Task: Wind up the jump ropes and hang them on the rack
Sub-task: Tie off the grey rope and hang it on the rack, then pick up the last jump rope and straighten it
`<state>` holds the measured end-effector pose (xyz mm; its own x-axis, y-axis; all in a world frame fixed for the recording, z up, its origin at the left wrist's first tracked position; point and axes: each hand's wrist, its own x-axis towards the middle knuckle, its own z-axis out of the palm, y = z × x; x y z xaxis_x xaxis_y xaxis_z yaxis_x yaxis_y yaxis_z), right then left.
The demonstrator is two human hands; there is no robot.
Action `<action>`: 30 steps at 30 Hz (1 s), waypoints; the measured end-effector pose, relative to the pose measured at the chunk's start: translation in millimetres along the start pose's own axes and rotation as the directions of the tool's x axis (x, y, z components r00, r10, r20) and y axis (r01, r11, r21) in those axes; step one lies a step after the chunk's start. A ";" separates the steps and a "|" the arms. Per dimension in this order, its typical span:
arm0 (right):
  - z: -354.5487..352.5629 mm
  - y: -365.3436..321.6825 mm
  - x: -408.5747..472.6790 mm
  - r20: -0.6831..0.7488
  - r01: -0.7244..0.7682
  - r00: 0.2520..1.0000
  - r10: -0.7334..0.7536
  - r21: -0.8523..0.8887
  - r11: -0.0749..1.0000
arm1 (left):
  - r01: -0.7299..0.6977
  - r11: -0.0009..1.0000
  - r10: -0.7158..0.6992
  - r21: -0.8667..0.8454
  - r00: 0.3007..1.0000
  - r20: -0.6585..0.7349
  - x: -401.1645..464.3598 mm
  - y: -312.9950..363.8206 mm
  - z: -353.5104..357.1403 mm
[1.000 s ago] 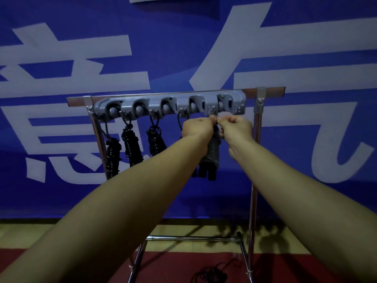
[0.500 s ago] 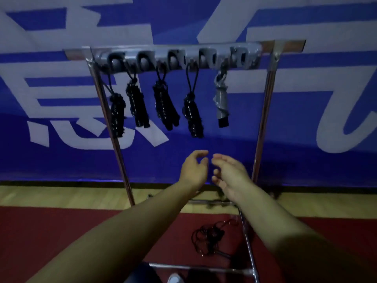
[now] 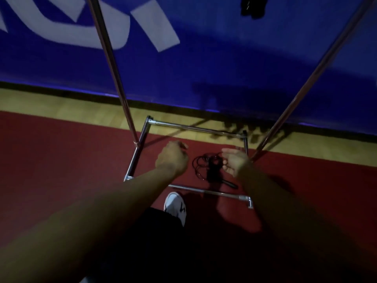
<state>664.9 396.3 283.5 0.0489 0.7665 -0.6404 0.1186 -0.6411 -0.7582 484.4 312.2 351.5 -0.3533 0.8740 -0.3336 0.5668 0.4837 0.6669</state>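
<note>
Reaching down with both bare hands toward a loose jump rope point(image 3: 212, 168) lying on the red floor point(image 3: 61, 160) inside the base of the rack point(image 3: 195, 127).

The left hand point(image 3: 172, 159) is hanging at about nine o'clock from the rope, fingers curled loosely with nothing in them, clear of the cord; the right hand point(image 3: 234, 161) is sitting at three o'clock, palm turned inward and fingers parted, right at the edge of the black coils, though whether it is touching them is too blurred to tell; the rope is lying in a tangled heap with one handle pointing toward four o'clock; two slanted rack poles are rising toward eleven and one o'clock; a dark bundle point(image 3: 253, 7) is hanging at twelve o'clock against the blue banner point(image 3: 224, 58); a white shoe point(image 3: 176, 205) is standing at six o'clock, just outside the near bar.
</note>
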 end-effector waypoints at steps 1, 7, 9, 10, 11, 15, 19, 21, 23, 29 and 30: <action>-4.1 14.7 16.6 -0.006 -0.014 1.000 0.014 -0.040 0.999 | -0.018 1.000 0.017 0.020 0.999 0.038 5.8 -7.3 8.6; -6.1 83.8 112.6 -0.023 0.001 1.000 -0.019 -0.596 0.803 | 0.047 0.998 -0.036 -0.041 0.972 0.231 47.4 -32.1 70.1; -3.4 102.7 135.4 0.013 0.015 1.000 -0.008 -0.715 0.699 | 0.124 0.991 -0.108 -0.045 0.958 0.265 63.1 -41.4 90.2; -1.7 113.1 146.4 0.021 0.011 1.000 0.007 -0.756 0.654 | 0.134 0.990 -0.117 -0.038 0.947 0.300 69.3 -45.2 98.1; -1.6 127.2 159.3 0.012 0.004 1.000 0.010 -0.810 0.586 | 0.123 0.992 -0.102 -0.039 0.933 0.345 74.3 -48.7 104.1; 1.8 161.6 198.6 0.066 0.070 0.997 -0.033 -0.987 0.143 | 0.043 0.998 -0.013 -0.048 0.864 0.503 88.0 -60.2 118.3; 16.1 167.2 228.8 0.198 0.189 0.978 -0.068 -0.975 -0.120 | 0.085 0.991 -0.025 -0.104 0.874 0.485 103.4 -83.1 128.0; 23.1 171.5 243.6 0.234 0.223 0.972 -0.037 -0.956 -0.193 | 0.108 0.987 -0.038 -0.121 0.879 0.476 112.9 -94.0 130.4; 30.6 174.2 253.0 0.237 0.220 0.971 -0.036 -0.943 -0.251 | 0.125 0.987 -0.063 -0.105 0.884 0.463 123.5 -103.7 131.1; 50.2 193.3 249.8 0.309 0.252 0.928 -0.206 -0.932 -0.261 | 0.069 0.996 -0.087 0.054 0.875 0.477 129.1 -112.9 131.9; 49.9 196.0 245.7 0.309 0.258 0.929 -0.203 -0.935 -0.244 | 0.063 0.997 -0.081 0.055 0.875 0.478 126.3 -112.8 132.0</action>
<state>650.7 457.0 -28.6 -0.2856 0.8303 -0.4785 0.9107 0.3906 0.1342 474.0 374.2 146.2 0.0002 0.7474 -0.6643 0.5837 0.5393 0.6070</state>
